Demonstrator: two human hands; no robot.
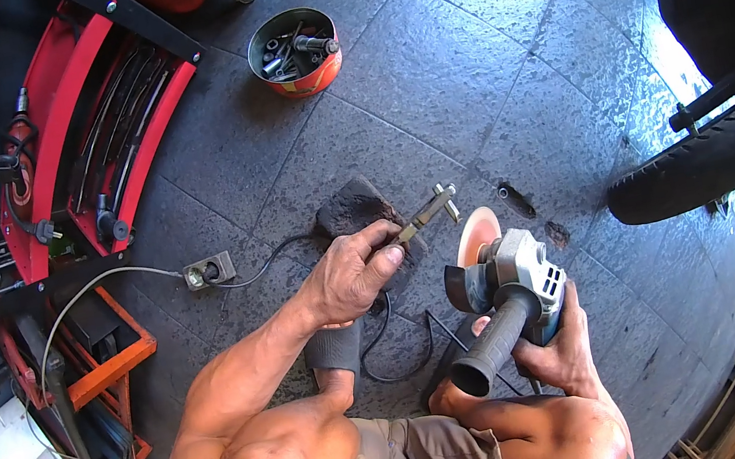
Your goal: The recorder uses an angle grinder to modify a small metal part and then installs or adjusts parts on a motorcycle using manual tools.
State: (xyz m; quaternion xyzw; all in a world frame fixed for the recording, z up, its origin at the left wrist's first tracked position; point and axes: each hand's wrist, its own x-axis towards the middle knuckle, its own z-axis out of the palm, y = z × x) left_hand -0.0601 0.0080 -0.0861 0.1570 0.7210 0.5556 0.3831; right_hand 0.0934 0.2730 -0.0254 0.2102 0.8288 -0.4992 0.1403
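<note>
My left hand (357, 270) is closed around one end of a narrow, brownish metal piece (428, 212), its exact kind unclear. A bright silver crosswise part sits at its far end. In my right hand (562, 348) is an angle grinder (522, 272) with a grey gear head and a black side handle (494, 344) pointing toward me. Its tan-orange disc (482, 232) stands just right of the metal piece, with a gap between them. Whether the disc spins I cannot tell. Beneath my left hand, a dark, worn block (352, 205) rests on the floor.
A red tin (304, 82) of sockets and metal parts stands ahead on dark floor tiles (426, 113). Red tool shelves (140, 122) line the left. A power socket box (207, 272) and cable (271, 263) lie left of my hand. At right is a tyre (702, 164).
</note>
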